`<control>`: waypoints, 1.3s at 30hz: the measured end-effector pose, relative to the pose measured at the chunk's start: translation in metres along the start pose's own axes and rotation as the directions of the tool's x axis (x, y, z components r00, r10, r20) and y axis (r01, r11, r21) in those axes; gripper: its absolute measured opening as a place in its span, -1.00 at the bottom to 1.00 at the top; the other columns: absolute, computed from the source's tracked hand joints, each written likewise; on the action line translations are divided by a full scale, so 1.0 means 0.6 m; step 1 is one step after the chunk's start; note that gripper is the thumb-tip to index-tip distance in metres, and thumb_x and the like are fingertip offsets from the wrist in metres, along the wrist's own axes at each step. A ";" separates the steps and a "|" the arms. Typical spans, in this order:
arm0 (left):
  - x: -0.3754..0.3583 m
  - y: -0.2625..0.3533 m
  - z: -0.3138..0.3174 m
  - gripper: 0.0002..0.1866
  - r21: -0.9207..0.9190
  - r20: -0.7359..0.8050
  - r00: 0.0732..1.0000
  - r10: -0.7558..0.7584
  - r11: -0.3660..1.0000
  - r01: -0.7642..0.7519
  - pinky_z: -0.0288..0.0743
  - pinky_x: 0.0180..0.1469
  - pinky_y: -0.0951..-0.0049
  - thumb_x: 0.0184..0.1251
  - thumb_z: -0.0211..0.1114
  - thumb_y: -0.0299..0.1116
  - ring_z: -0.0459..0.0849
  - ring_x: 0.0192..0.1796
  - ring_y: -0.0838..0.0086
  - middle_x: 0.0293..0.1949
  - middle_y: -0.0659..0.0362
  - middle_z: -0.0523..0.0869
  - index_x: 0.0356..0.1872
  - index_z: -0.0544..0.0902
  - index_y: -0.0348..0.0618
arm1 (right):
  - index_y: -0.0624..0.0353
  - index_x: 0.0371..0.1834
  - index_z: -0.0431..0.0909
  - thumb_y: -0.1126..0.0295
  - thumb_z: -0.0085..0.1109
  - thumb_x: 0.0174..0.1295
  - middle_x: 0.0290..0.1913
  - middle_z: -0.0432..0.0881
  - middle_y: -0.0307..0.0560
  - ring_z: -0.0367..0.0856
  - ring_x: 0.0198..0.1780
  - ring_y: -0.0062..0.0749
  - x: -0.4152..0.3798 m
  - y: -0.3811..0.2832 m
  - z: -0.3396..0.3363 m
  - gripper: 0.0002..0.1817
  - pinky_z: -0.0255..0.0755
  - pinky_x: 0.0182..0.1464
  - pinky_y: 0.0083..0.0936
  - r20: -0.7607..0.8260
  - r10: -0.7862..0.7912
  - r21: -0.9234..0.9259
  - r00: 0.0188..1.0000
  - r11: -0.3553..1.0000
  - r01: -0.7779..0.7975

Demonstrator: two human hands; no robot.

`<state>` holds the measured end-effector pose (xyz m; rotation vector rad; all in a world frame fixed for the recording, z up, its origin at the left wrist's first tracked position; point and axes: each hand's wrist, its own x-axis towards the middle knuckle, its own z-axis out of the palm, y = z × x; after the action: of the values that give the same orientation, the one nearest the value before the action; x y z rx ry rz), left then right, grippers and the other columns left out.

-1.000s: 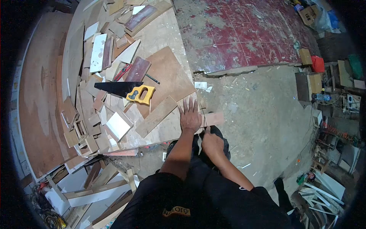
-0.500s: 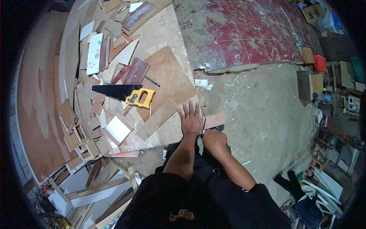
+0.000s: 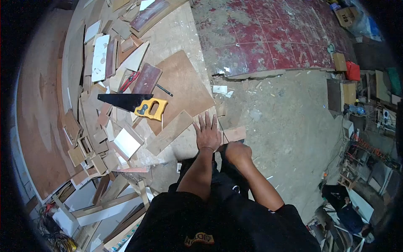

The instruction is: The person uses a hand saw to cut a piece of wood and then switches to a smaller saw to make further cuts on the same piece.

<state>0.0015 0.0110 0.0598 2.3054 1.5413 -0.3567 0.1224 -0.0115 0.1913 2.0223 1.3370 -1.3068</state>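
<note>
My left hand [image 3: 208, 135] lies flat with fingers spread at the right edge of the plywood worktable [image 3: 180, 38]. Just past its fingers a pale wood strip [image 3: 235, 134] sticks out beyond the edge. My right hand [image 3: 238, 153] is closed in a fist beside the strip, below the edge. A thin dark line runs up from this fist along the strip; what the fist holds is mostly hidden. Left of my left hand lies a narrow board [image 3: 171, 132], overlapping a brown plywood sheet [image 3: 184, 84]. A handsaw with a yellow handle [image 3: 152, 109] rests on the table.
Red-handled pliers [image 3: 129, 81], a dark rod [image 3: 164, 90] and many wood offcuts [image 3: 128, 143] lie on the table. More scrap wood [image 3: 105, 210] is piled at lower left. Red tiled floor [image 3: 268, 38] is ahead. Another person [image 3: 346, 212] is at lower right among boards.
The view has shifted slightly, so the table sits a little further left. My right fist has moved slightly relative to the strip. The other person at lower right has changed posture.
</note>
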 end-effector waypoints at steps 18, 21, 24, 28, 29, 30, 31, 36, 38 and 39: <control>0.000 0.000 0.005 -0.25 -0.031 -0.020 1.000 -0.014 0.999 0.014 -0.30 0.51 -0.32 0.38 0.01 -0.05 -0.19 0.61 -0.11 0.61 0.00 -0.12 0.58 0.08 0.10 | 0.29 -0.22 0.67 0.35 -0.04 0.28 -0.18 0.74 0.25 0.77 -0.14 0.08 0.065 0.005 0.083 -0.70 0.63 -0.11 -0.06 -0.199 0.008 0.094 0.980 0.996 0.011; 0.001 -0.001 0.006 -0.26 -0.005 -0.019 1.000 -0.015 1.000 0.015 -0.30 0.51 -0.32 0.39 0.00 -0.04 -0.19 0.61 -0.10 0.61 0.01 -0.12 0.58 0.07 0.10 | 0.28 -0.25 0.67 0.34 -0.03 0.26 -0.25 0.75 0.21 0.77 -0.19 0.09 0.072 0.000 0.102 -0.71 0.63 -0.14 -0.02 -0.253 0.073 0.110 0.965 0.993 -0.046; 0.001 -0.002 0.002 -0.23 -0.067 -0.008 1.000 0.009 0.998 -0.010 -0.37 0.50 -0.35 0.37 0.01 -0.08 -0.22 0.60 -0.19 0.60 -0.08 -0.13 0.58 0.06 0.01 | 0.26 -0.29 0.68 0.33 -0.02 0.26 -0.26 0.75 0.20 0.77 -0.19 0.09 0.036 0.009 0.082 -0.71 0.63 -0.14 -0.05 -0.185 0.038 0.094 0.982 0.995 -0.021; -0.001 0.001 0.003 -0.23 -0.072 -0.042 0.999 0.013 0.997 -0.016 -0.36 0.51 -0.34 0.38 0.00 -0.09 -0.21 0.60 -0.19 0.60 -0.09 -0.12 0.59 0.05 0.01 | 0.31 -0.10 0.69 0.36 -0.01 0.25 -0.06 0.72 0.28 0.74 -0.01 0.07 -0.065 -0.012 -0.003 -0.67 0.62 -0.02 -0.10 0.029 0.047 0.041 0.998 0.998 -0.048; -0.001 0.002 -0.001 -0.26 -0.034 -0.015 1.000 -0.006 0.999 0.005 -0.33 0.51 -0.32 0.40 -0.02 -0.06 -0.20 0.60 -0.14 0.61 -0.04 -0.13 0.58 0.06 0.06 | 0.30 -0.09 0.69 0.35 -0.01 0.25 -0.05 0.71 0.28 0.73 0.00 0.07 -0.067 -0.011 -0.018 -0.66 0.61 -0.01 -0.12 0.091 0.052 0.035 0.994 0.998 -0.056; 0.000 0.003 -0.004 -0.28 0.006 0.009 1.000 -0.027 1.000 0.027 -0.31 0.52 -0.29 0.42 -0.04 -0.04 -0.18 0.61 -0.08 0.62 0.02 -0.14 0.58 0.07 0.11 | 0.29 -0.08 0.69 0.34 -0.01 0.25 -0.04 0.71 0.29 0.73 0.01 0.07 -0.066 -0.011 -0.032 -0.66 0.61 0.01 -0.13 0.151 0.055 0.030 0.987 0.998 -0.060; 0.002 0.003 -0.003 -0.28 0.007 0.008 1.000 -0.026 1.000 0.026 -0.31 0.52 -0.29 0.42 -0.04 -0.04 -0.18 0.61 -0.08 0.62 0.02 -0.14 0.58 0.07 0.11 | 0.29 -0.08 0.69 0.34 -0.01 0.25 -0.04 0.71 0.29 0.73 0.01 0.07 -0.063 -0.014 -0.052 -0.66 0.61 0.01 -0.13 0.150 0.055 0.031 0.987 0.998 -0.061; 0.010 -0.005 0.015 -0.26 0.018 0.008 1.000 -0.013 1.000 0.013 -0.31 0.52 -0.31 0.39 -0.02 -0.04 -0.19 0.61 -0.07 0.62 0.01 -0.13 0.58 0.09 0.09 | 0.32 -0.12 0.62 0.35 -0.01 0.27 -0.22 0.73 0.30 0.76 -0.16 0.08 -0.054 -0.028 -0.066 -0.70 0.63 -0.14 -0.12 -0.086 -0.094 -0.018 0.992 0.996 0.093; 0.006 -0.001 0.007 -0.26 0.012 0.018 1.000 -0.021 1.000 0.021 -0.30 0.51 -0.32 0.38 -0.01 -0.03 -0.19 0.61 -0.07 0.62 0.01 -0.13 0.58 0.09 0.11 | 0.32 -0.15 0.61 0.36 0.00 0.27 -0.27 0.73 0.28 0.77 -0.22 0.07 -0.063 -0.031 -0.055 -0.72 0.64 -0.21 -0.12 -0.150 -0.146 -0.049 0.978 0.989 0.140; 0.003 0.001 0.002 -0.25 0.005 0.030 0.999 -0.027 1.000 0.027 -0.29 0.51 -0.33 0.37 0.00 -0.02 -0.19 0.61 -0.08 0.62 0.01 -0.12 0.58 0.09 0.12 | 0.30 -0.25 0.63 0.35 -0.03 0.30 -0.28 0.73 0.27 0.78 -0.24 0.04 -0.072 -0.032 -0.046 -0.73 0.64 -0.24 -0.13 -0.197 -0.153 -0.086 0.968 0.987 0.139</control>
<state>0.0026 0.0118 0.0579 2.2745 1.5603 -0.4004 0.1145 -0.0047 0.2453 2.0869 1.6282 -1.1173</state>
